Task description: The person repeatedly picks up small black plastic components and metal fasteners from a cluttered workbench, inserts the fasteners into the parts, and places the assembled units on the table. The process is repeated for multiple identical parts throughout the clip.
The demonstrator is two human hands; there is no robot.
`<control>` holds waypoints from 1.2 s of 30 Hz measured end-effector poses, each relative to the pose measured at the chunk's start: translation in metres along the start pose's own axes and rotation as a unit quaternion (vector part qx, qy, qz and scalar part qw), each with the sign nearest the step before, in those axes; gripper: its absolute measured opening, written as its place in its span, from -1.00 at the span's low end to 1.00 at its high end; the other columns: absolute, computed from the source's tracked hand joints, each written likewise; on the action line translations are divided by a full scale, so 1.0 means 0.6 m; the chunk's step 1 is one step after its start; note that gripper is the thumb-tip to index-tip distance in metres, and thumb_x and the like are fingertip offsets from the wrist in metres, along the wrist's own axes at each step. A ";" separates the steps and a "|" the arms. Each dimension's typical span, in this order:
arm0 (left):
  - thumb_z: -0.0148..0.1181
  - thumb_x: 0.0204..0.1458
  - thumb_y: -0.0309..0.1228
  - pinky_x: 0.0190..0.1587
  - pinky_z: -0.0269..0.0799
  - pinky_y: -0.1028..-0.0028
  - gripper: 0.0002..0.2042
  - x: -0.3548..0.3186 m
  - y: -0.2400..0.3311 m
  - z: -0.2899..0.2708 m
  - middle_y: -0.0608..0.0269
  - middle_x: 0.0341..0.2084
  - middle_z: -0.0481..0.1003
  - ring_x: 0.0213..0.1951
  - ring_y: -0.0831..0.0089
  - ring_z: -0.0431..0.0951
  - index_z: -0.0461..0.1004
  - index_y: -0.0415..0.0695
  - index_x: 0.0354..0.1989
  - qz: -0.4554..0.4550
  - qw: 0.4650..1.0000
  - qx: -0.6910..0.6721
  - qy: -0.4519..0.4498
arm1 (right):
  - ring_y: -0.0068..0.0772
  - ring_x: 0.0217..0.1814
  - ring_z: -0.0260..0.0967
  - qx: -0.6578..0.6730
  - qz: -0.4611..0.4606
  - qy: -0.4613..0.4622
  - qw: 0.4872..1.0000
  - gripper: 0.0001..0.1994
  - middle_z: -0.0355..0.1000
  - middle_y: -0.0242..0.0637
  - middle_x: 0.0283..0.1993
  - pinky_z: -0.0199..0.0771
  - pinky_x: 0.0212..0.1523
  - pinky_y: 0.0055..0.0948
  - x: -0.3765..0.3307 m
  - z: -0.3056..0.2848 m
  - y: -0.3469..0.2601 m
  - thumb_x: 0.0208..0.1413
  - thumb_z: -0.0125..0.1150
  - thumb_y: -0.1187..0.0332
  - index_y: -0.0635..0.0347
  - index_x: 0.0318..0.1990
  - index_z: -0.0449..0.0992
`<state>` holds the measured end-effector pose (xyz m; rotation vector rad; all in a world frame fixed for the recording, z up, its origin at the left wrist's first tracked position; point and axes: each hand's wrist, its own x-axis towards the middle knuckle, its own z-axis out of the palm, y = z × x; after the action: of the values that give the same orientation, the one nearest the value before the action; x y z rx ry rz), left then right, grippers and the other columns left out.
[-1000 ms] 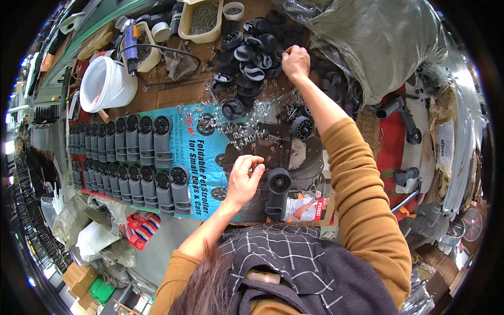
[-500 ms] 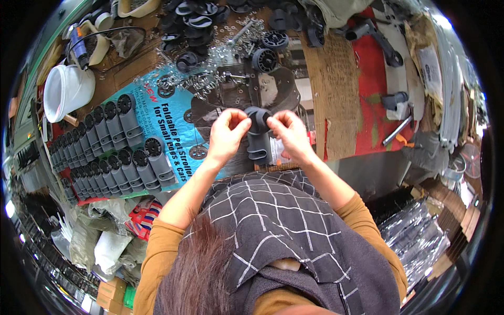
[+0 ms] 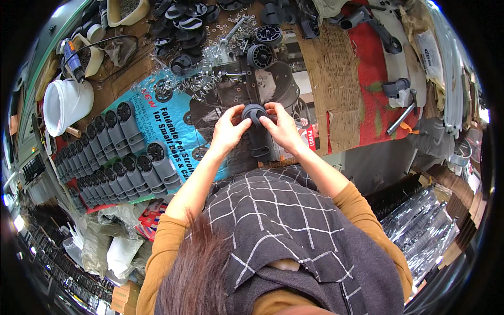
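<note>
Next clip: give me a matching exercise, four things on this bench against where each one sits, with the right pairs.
Things:
1. white bucket
2. dark grey plastic part
3. rows of grey finished parts
4. red mat

Places:
A. between the left hand and right hand
B. far left of the bench
C. right of the brown cardboard sheet
D. on the blue printed sheet, left of the hands

Pairs: 1-B, 2-A, 3-D, 4-C

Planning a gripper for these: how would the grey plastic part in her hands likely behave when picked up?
The grey plastic part looks like stiff moulding, probably light. Both hands, left hand and right hand, pinch its round end, which could roll; the flat body below probably resists.
</note>
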<state>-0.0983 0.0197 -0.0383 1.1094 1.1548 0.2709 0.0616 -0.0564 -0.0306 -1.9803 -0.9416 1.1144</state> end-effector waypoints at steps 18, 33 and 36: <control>0.26 -0.10 -0.61 -0.20 0.50 0.50 -0.49 0.036 -0.001 -0.014 0.15 -0.03 0.40 -0.16 0.48 0.49 0.33 -0.27 0.11 -0.049 0.993 0.065 -0.091 | -0.27 0.00 0.45 -0.063 0.013 -0.142 0.988 -0.63 0.45 -0.08 -0.02 0.45 -0.01 -0.33 0.034 -0.018 0.004 0.11 0.18 0.39 0.30 0.06 0.35; 0.47 -0.39 -0.22 -0.05 0.37 0.28 -0.43 0.027 0.062 -0.005 0.08 -0.27 0.38 -0.17 0.18 0.41 0.42 -0.23 -0.16 0.061 0.973 0.208 0.082 | -0.03 0.09 0.39 -0.098 -0.017 -0.077 0.992 -0.21 0.38 0.06 0.05 0.37 0.07 -0.21 -0.006 -0.013 -0.043 -0.14 0.36 0.01 0.27 0.19 0.18; 0.35 -0.12 -0.10 -0.03 0.32 0.40 -0.43 0.017 0.095 -0.012 0.15 -0.14 0.37 -0.16 0.36 0.38 0.38 -0.23 -0.02 0.119 0.991 0.025 0.054 | -0.19 0.06 0.38 0.061 0.054 -0.091 0.992 -0.35 0.42 -0.03 -0.04 0.35 0.06 -0.32 -0.040 -0.027 -0.081 -0.09 0.33 0.09 0.29 0.09 0.25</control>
<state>-0.0804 0.0581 0.0022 1.2918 1.1292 0.4943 0.0542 -0.0547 0.0255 -1.8730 -0.8443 1.4001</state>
